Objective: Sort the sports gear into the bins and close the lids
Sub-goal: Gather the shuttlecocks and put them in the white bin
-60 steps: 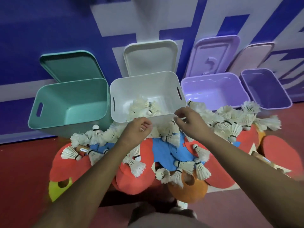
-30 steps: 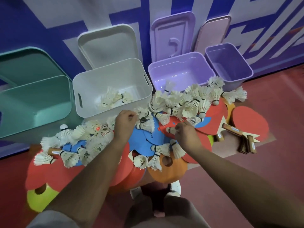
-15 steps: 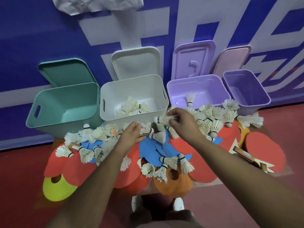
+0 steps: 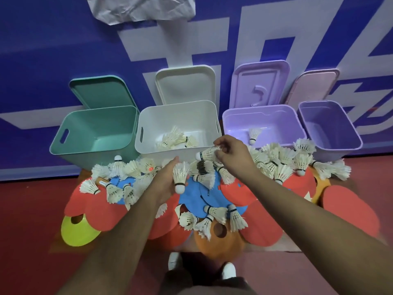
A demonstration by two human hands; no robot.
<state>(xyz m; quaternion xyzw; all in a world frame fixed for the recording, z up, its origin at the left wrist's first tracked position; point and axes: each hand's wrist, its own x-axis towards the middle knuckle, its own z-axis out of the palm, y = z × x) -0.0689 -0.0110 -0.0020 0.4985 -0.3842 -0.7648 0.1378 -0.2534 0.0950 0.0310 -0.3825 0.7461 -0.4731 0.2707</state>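
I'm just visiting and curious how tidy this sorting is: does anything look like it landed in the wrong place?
One thing stands out: a lone shuttlecock sits in the lilac bin, while the others already sorted lie together in the white bin. The green bin and the purple bin look empty.

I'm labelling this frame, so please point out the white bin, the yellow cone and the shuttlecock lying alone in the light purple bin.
white bin (image 4: 148,116): head view, left inner wall.
yellow cone (image 4: 85,233): head view, flat brim.
lone shuttlecock (image 4: 254,134): head view, feather skirt.
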